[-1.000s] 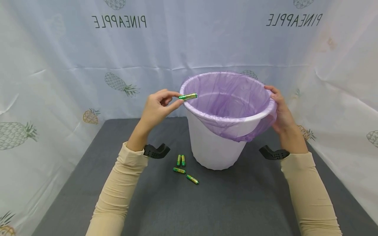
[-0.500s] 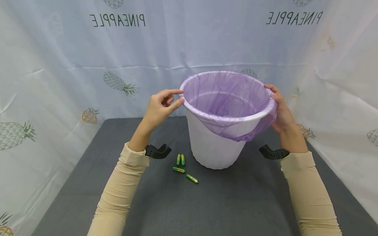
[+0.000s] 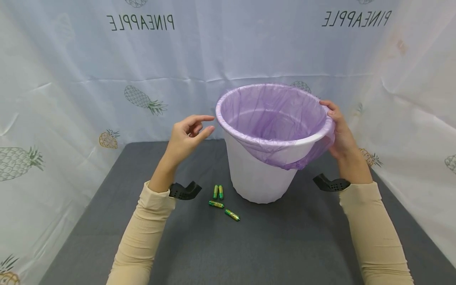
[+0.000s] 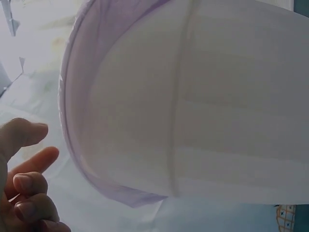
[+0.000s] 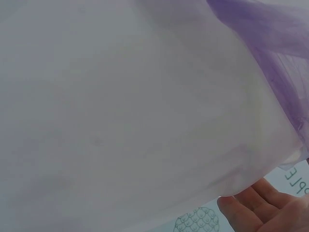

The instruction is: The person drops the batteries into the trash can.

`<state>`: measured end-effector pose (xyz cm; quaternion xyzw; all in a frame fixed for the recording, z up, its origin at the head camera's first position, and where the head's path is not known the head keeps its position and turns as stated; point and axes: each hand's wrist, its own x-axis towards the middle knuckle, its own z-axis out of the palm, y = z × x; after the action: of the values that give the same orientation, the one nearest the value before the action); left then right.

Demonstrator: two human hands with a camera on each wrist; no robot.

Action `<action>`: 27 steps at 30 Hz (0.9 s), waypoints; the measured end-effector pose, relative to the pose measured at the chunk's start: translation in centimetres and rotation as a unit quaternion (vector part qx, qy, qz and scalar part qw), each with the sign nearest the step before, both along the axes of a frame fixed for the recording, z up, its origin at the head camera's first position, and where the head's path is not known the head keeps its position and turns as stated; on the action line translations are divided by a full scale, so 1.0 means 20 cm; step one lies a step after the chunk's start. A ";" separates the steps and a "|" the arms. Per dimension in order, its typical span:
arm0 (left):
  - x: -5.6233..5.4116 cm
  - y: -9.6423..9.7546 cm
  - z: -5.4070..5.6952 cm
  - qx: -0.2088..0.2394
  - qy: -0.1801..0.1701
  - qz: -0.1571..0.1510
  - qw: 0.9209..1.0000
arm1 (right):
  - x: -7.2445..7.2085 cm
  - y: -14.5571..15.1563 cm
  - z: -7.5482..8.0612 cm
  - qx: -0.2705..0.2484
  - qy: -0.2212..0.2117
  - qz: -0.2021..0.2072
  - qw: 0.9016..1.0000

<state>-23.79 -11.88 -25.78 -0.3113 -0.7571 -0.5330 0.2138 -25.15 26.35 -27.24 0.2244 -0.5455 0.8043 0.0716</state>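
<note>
A white trash bin [image 3: 261, 174] stands on the dark table, lined with a thin purple bag [image 3: 274, 113] folded over its rim. At the bin's right side my right hand [image 3: 340, 132] grips the rim, fingertips over the top edge through the bag. My left hand [image 3: 187, 138] is just left of the rim, thumb and index finger apart with nothing between them; the left wrist view shows the bare fingers [image 4: 36, 159] beside the bin. Several green-and-gold batteries [image 3: 216, 204] lie on the table left of the bin's base. The bottom inside the bin is hidden.
The dark grey table [image 3: 228, 253] extends toward the front. A pale curtain [image 3: 192, 47] with pineapple prints hangs close behind and at both sides. Each wrist carries a black camera mount [image 3: 185, 191].
The battery pinched in my left hand was let go at the bin's rim and is out of sight. My left hand has drawn back slightly left and down. The right hand stays put.
</note>
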 end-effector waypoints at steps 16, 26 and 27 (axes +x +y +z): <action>0.05 -0.12 -0.23 -0.001 -0.073 -0.032 0.997 | 0.00 0.00 0.00 -0.006 0.007 0.013 1.000; 0.05 -0.15 -0.33 -0.034 -0.107 -0.054 0.992 | 0.00 0.01 0.00 -0.005 0.006 0.016 1.000; 0.05 -0.16 -0.35 -0.038 -0.109 -0.056 0.992 | 0.00 0.00 0.00 -0.005 0.004 0.015 1.000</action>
<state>-22.82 -15.03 -32.68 -0.3012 -0.7770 -0.5458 0.0879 -25.10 26.44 -27.21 0.2355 -0.5377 0.8071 0.0629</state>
